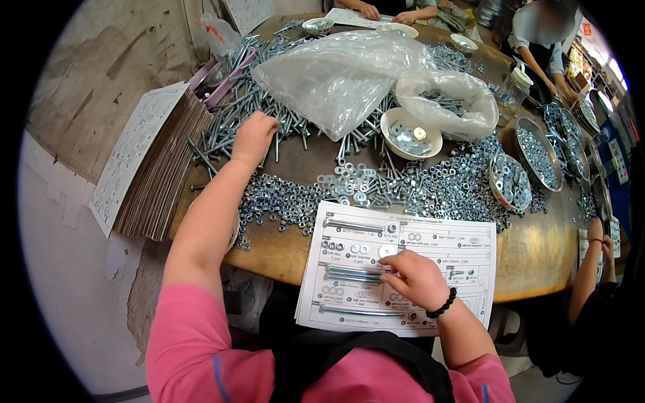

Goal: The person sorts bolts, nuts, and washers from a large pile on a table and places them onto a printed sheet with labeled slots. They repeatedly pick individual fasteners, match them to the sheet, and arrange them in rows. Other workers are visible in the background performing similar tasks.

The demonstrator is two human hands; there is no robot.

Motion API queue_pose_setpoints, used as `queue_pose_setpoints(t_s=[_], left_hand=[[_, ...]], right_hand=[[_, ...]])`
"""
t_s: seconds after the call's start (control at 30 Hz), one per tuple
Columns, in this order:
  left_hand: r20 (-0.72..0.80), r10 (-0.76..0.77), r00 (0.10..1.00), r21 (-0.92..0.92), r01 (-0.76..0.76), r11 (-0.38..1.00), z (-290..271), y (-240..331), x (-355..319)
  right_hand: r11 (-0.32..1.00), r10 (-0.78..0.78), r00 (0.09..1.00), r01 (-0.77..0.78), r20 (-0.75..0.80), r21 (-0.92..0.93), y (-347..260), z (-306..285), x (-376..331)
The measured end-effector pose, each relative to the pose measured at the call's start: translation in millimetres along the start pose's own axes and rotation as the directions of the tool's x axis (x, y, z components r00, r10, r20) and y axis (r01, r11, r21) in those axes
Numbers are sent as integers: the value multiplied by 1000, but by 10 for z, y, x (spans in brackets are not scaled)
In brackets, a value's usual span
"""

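Observation:
My left hand (255, 140) reaches over the heap of long bolts (289, 121) at the far left of the table. Its fingers are curled closed, and what they hold, if anything, is hidden. My right hand (420, 282), with a dark bead bracelet (442, 303), rests over a printed parts sheet (470, 235) at the near edge. Thumb and forefinger are apart, beside a large washer (388, 251) and the ends of several bolts (353, 275) laid side by side. On the sheet also lie another bolt (353, 224), small nuts (332, 246) and a long bolt (363, 311).
Loose nuts (289, 198) and flat washers (346, 181) spread before the sheet. A bowl of washers (390, 144), an open plastic bag (463, 91) and clear plastic (322, 74) stand beyond. Stacked cardboard sheets (158, 168) stand left. Other people's hands (598, 235) work around the table.

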State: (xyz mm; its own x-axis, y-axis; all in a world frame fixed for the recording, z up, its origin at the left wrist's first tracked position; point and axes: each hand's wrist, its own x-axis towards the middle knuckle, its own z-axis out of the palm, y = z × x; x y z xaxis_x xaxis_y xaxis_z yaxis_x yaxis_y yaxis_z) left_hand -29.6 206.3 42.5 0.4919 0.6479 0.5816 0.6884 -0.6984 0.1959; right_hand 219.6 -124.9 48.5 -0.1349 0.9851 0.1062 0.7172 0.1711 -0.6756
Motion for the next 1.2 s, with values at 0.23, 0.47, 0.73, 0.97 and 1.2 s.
queue_pose_setpoints(t_s=[0.23, 0.47, 0.73, 0.97, 1.2], left_hand=[[338, -355, 872, -702, 485, 522, -596, 892, -230], [588, -72, 806, -806, 591, 31, -504, 1877, -850], [648, 178, 741, -655, 422, 627, -545, 2269, -874], [635, 280, 720, -475, 77, 877, -358, 2273, -977], [526, 403, 749, -534, -77, 842, -28, 2584, -1274]], right_hand=[[980, 87, 996, -80, -31, 182, -8, 46, 152], [266, 328, 944, -58, -33, 962, -158, 139, 219], [496, 365, 925, -99, -103, 863, 63, -48, -114], [676, 468, 872, -247, -146, 694, 194, -449, -567], [691, 617, 710, -283, -340, 665, 586, -621, -1139]])
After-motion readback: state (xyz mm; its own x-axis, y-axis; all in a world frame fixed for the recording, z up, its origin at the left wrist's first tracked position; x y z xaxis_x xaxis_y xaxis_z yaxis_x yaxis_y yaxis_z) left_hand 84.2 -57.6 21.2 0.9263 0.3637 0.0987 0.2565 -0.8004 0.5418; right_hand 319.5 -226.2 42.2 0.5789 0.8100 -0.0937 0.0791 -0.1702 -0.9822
